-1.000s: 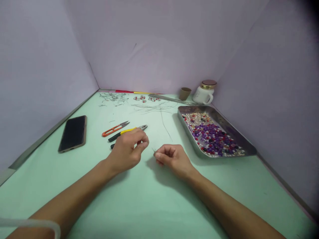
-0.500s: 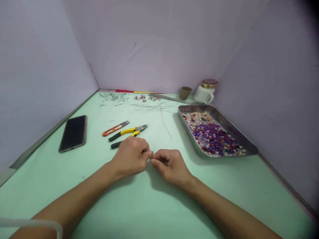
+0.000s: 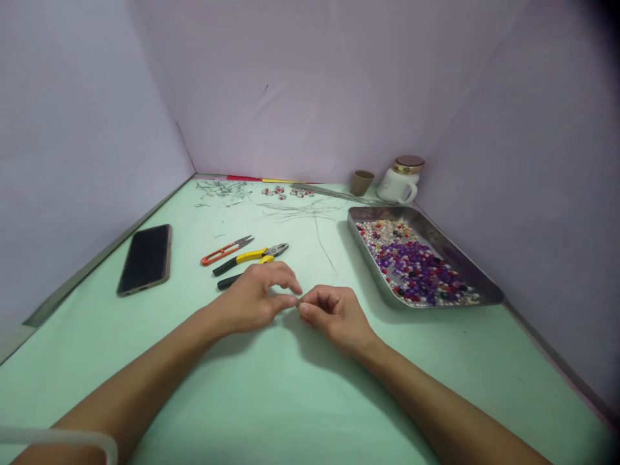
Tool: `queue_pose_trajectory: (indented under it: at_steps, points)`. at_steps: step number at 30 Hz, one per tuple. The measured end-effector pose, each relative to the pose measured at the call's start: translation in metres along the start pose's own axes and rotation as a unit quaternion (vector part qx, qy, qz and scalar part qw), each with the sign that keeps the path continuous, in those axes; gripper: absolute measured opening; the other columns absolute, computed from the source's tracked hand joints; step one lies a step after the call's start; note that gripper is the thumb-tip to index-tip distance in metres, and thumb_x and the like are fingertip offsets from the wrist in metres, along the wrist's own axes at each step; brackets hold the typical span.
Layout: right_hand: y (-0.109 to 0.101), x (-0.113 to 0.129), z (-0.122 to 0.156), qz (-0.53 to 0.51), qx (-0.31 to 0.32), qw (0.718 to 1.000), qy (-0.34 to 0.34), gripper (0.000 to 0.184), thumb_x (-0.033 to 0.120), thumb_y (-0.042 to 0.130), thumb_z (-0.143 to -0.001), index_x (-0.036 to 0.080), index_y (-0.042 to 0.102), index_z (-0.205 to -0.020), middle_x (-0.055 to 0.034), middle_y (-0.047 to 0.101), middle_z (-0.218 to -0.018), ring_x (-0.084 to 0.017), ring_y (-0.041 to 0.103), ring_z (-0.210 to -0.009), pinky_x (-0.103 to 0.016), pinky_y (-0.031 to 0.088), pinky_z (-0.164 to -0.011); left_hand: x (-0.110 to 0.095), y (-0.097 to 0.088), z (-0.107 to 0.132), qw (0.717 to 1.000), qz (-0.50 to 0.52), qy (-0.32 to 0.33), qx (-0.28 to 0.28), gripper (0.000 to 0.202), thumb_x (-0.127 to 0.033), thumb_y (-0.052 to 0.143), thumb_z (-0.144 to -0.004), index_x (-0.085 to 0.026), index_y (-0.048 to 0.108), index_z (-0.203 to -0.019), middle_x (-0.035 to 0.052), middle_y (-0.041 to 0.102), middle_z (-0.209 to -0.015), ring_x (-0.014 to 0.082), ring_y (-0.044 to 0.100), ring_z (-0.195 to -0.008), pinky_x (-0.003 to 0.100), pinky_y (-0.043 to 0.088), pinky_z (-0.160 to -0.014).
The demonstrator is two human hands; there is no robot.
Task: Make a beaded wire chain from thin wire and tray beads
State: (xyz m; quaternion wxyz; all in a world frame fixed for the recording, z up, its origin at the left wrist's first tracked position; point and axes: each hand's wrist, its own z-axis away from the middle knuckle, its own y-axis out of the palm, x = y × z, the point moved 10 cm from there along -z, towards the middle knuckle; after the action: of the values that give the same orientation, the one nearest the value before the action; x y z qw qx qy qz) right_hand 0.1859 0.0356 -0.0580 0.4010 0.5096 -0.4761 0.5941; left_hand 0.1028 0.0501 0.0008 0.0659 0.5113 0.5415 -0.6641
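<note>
Lilac walls (image 3: 310,84) closed in a pale green table (image 3: 271,400) on the left, far and right sides, leaving only the near side open. Both forearms ran in from the near edge and converged at the middle of the table. The left hand (image 3: 252,300) lay knuckles up, thumb and forefinger drawn into a pinch pointing right, the other fingers arched above. The right hand (image 3: 334,313) was loosely curled, its thumb and forefinger likewise pinched and pointing left. The two sets of fingertips met on a tiny piece (image 3: 298,301), too small to make out, held low over the table between them. Just beyond the left hand lay pliers (image 3: 252,256) and orange snips (image 3: 225,250), and a black handle (image 3: 227,282) had one end hidden behind the hand. A phone (image 3: 144,259) lay further left, near the wall's foot. Right of the right hand and apart from it stood a steel tray (image 3: 453,250) of beads (image 3: 411,265), angled toward the far right corner. Loose wires (image 3: 300,208), a cup (image 3: 361,182) and a lidded mug (image 3: 400,184) sat along the far wall. Bare table lay between the forearms and to either side of them
</note>
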Motion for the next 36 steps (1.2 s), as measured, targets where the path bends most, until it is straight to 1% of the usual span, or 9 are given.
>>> queue_pose_trajectory:
  at_steps: [5, 9, 11, 13, 15, 17, 22, 29, 36]
  points:
    - [-0.002, 0.013, 0.007, 0.124, -0.02, 0.989, -0.074, 0.011, 0.021, 0.052, -0.072, 0.016, 0.06, -0.066, -0.0012, 0.059, -0.059, -0.011, 0.05, -0.054, -0.022, 0.037, -0.051, -0.01, 0.006, 0.002, 0.989, -0.136, 0.044, -0.023, 0.015, -0.015, 0.049, -0.072, -0.016, 0.058, -0.06, 0.0015, 0.057, -0.066, 0.0143, 0.049, -0.066, 0.03, 0.036, -0.07]
    - [-0.003, 0.035, 0.015, 0.235, -0.052, 0.952, -0.19, 0.012, 0.02, 0.052, -0.073, 0.016, 0.063, -0.071, -0.0037, 0.062, -0.066, -0.013, 0.053, -0.061, -0.026, 0.037, -0.059, 0.017, 0.01, 0.001, 0.99, -0.111, -0.082, -0.004, 0.026, -0.025, 0.045, -0.074, -0.016, 0.051, -0.051, -0.0021, 0.048, -0.051, 0.0116, 0.041, -0.052, 0.025, 0.031, -0.053]
    - [-0.008, 0.029, 0.011, 0.19, -0.06, 0.967, -0.159, 0.012, 0.021, 0.053, -0.072, 0.016, 0.063, -0.07, -0.0034, 0.062, -0.064, -0.013, 0.052, -0.059, -0.026, 0.038, -0.057, 0.031, 0.014, 0.002, 0.989, -0.024, -0.144, 0.015, 0.033, -0.033, 0.042, -0.076, -0.016, 0.051, -0.05, -0.0027, 0.045, -0.048, 0.011, 0.04, -0.049, 0.024, 0.029, -0.049]
    - [-0.013, 0.01, 0.002, 0.065, -0.061, 0.994, -0.063, 0.012, 0.025, 0.055, -0.071, 0.015, 0.062, -0.068, -0.0018, 0.06, -0.058, -0.011, 0.051, -0.053, -0.024, 0.038, -0.053, 0.037, 0.011, 0.002, 0.983, 0.078, -0.167, 0.002, 0.036, -0.04, 0.04, -0.077, -0.015, 0.057, -0.058, -0.001, 0.051, -0.054, 0.0117, 0.045, -0.052, 0.024, 0.034, -0.052]
    - [-0.012, -0.008, -0.003, -0.071, -0.058, 0.996, 0.022, 0.014, 0.028, 0.059, -0.069, 0.014, 0.06, -0.065, 0.0, 0.058, -0.054, -0.01, 0.05, -0.049, -0.023, 0.038, -0.05, 0.042, 0.003, 0.002, 0.969, 0.161, -0.181, -0.04, 0.036, -0.043, 0.042, -0.076, -0.014, 0.063, -0.072, 0.0022, 0.059, -0.066, 0.013, 0.05, -0.057, 0.025, 0.038, -0.057]
    - [-0.01, -0.015, -0.006, -0.153, -0.057, 0.985, 0.054, 0.016, 0.03, 0.062, -0.066, 0.013, 0.06, -0.066, 0.001, 0.058, -0.054, -0.008, 0.05, -0.048, -0.022, 0.039, -0.05, 0.049, -0.001, 0.004, 0.955, 0.205, -0.206, -0.068, 0.031, -0.04, 0.05, -0.072, -0.013, 0.065, -0.077, 0.0034, 0.062, -0.07, 0.0129, 0.051, -0.059, 0.025, 0.039, -0.058]
    - [-0.007, -0.012, -0.005, -0.155, -0.05, 0.986, 0.048, 0.015, 0.027, 0.065, -0.065, 0.012, 0.062, -0.064, 0.0012, 0.059, -0.051, -0.007, 0.05, -0.049, -0.021, 0.038, -0.052, 0.046, 0.016, 0.005, 0.941, 0.266, -0.203, -0.058, 0.014, -0.026, 0.059, -0.066, -0.013, 0.066, -0.068, 0.0032, 0.063, -0.06, 0.0137, 0.053, -0.057, 0.025, 0.039, -0.057]
    - [-0.005, -0.008, -0.002, -0.119, -0.044, 0.99, 0.056, 0.014, 0.025, 0.066, -0.063, 0.012, 0.065, -0.069, -0.001, 0.063, -0.059, -0.009, 0.054, -0.053, -0.022, 0.041, -0.054, 0.05, 0.022, 0.009, 0.903, 0.355, -0.202, -0.132, 0.004, -0.018, 0.062, -0.062, -0.014, 0.063, -0.061, 0.0015, 0.061, -0.054, 0.0126, 0.054, -0.055, 0.025, 0.04, -0.058]
    - [-0.008, -0.008, -0.004, -0.221, -0.067, 0.972, 0.05, 0.04, 0.015, 0.075, -0.052, 0.014, 0.062, -0.09, -0.0058, 0.067, -0.083, -0.016, 0.061, -0.08, -0.031, 0.047, -0.075, 0.067, 0.017, 0.008, 0.836, 0.475, -0.196, -0.189, 0.004, -0.016, 0.063, -0.062, -0.012, 0.061, -0.06, -0.0034, 0.05, -0.051, 0.0057, 0.041, -0.047, 0.019, 0.033, -0.05]
